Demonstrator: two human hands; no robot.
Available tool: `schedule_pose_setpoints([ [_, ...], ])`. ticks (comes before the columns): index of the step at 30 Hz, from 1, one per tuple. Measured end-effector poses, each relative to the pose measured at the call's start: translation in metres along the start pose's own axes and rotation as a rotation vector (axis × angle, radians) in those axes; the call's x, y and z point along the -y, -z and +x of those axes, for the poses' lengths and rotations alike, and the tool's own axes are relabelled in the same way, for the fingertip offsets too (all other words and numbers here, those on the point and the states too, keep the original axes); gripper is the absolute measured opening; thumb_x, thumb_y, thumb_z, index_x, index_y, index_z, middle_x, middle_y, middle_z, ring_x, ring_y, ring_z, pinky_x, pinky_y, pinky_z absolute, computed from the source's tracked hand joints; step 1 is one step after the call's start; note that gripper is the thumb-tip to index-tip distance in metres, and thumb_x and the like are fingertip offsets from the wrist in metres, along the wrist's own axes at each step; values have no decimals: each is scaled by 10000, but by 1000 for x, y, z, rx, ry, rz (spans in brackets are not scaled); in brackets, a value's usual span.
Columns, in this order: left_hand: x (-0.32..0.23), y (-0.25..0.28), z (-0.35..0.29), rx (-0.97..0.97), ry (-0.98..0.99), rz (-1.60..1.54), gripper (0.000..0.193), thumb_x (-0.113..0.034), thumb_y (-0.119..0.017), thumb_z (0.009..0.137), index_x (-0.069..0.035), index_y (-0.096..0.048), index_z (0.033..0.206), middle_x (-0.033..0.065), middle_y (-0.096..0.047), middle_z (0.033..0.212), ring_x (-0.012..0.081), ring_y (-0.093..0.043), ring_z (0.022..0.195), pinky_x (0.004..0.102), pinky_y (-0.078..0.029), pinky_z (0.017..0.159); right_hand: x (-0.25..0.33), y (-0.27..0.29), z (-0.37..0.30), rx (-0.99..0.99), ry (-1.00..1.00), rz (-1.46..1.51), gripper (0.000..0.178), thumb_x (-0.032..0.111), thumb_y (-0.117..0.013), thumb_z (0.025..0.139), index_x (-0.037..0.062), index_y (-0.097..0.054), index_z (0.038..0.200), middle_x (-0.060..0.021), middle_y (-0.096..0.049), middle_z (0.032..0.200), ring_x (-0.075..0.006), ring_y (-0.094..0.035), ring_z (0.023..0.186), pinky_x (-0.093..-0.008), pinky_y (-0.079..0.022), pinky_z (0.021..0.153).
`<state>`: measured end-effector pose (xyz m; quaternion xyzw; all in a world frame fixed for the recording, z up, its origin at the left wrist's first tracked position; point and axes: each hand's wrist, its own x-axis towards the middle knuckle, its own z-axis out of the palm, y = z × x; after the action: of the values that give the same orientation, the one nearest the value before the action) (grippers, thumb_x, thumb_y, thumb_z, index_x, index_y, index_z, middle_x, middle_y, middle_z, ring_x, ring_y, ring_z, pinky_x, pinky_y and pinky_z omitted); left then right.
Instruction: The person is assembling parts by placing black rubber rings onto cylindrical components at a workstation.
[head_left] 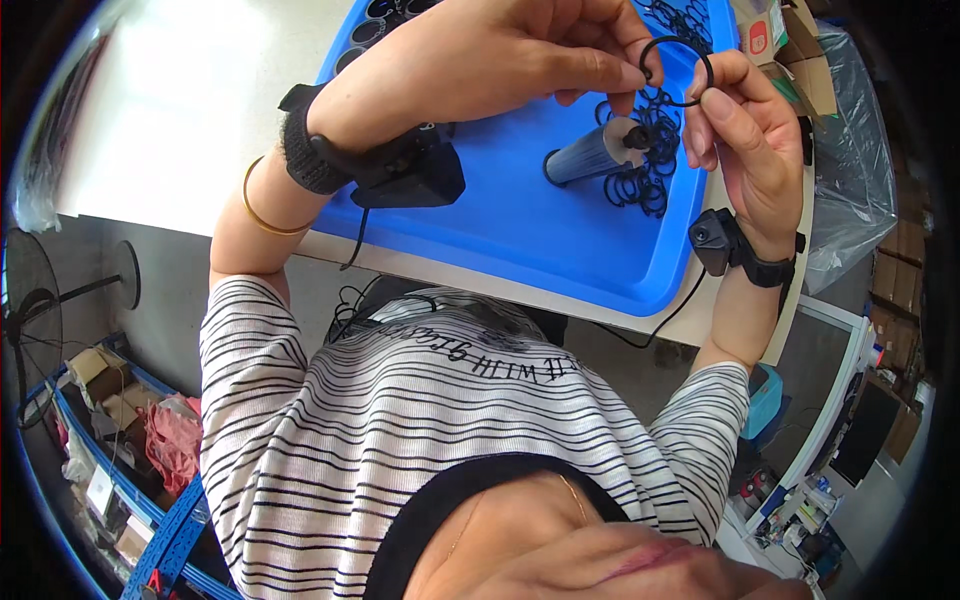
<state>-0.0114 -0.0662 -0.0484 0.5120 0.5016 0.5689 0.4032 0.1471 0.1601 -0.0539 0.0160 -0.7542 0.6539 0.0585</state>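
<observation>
A thin black rubber ring (677,39) is held up over the right part of a blue tray (480,255). My left hand (560,55) pinches it on its left side between thumb and fingers. On the ring's right side, my right hand (745,130) grips it with thumb and forefinger. Below the hands a grey-blue cylinder (588,158) with a pale end and a black knob leans in the tray; a dark band circles its far-left end. Many loose black rings (640,190) lie around it, partly hidden by the cylinder and hands.
Round black-rimmed parts (368,32) stand in the tray's upper left, partly behind my left arm. An opened cardboard box (800,60) and clear plastic sheeting (850,150) are at the right. A black cable (660,335) hangs across the table edge from my right wrist device.
</observation>
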Motion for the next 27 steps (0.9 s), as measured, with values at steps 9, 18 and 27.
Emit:
schedule_pose_setpoints([
  [9,-2,-4,-2,-3,-282,323,166,-110,-609,1056,14,-634,1163,26,-675,991,74,-597,887,226,-491,801,0,-1,0,9,7,17,243,251,-602,1036,24,-591,1122,-5,-553,724,-75,-512,608,-209,-416,556],
  [18,-1,0,-2,20,-166,210,195,-151,-598,1068,10,-642,1168,19,-679,939,61,-545,795,207,-436,690,-2,-1,2,13,14,37,244,260,-587,1047,25,-593,1113,-1,-542,711,-73,-502,589,-208,-414,542],
  [27,0,1,-1,38,-168,215,195,-143,-595,1067,15,-648,1168,37,-700,932,68,-542,762,209,-427,663,-3,0,2,49,29,64,242,261,-567,1061,24,-586,1104,1,-535,717,-68,-493,589,-211,-416,540],
])
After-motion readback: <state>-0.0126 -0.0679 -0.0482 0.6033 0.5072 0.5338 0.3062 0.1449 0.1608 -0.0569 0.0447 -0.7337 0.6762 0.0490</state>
